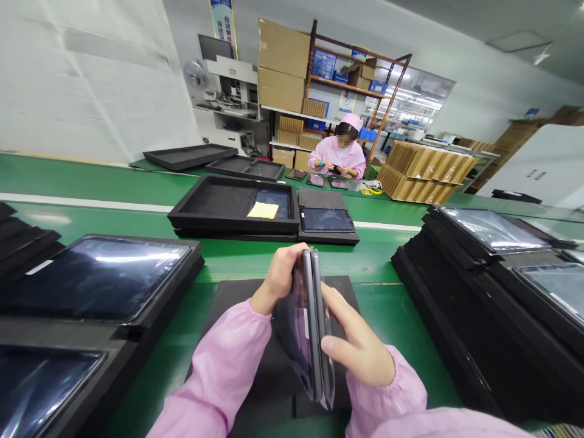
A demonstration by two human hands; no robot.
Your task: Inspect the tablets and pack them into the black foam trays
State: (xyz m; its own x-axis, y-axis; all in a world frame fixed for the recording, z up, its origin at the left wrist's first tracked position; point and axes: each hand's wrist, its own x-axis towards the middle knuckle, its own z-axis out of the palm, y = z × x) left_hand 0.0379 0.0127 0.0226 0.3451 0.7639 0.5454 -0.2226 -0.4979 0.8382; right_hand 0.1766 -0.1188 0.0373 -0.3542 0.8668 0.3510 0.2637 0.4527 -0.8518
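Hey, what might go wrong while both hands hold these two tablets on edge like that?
The two tablets, side by side, might slip against each other between the left hand and right hand. The clear film sticking out at their near end could snag or peel.

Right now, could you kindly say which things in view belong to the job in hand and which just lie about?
Likely in use:
two film-wrapped tablets, between left hand and right hand
black foam pad beneath

Apparently just around:
yellow note
cardboard dividers
fan
blue crate
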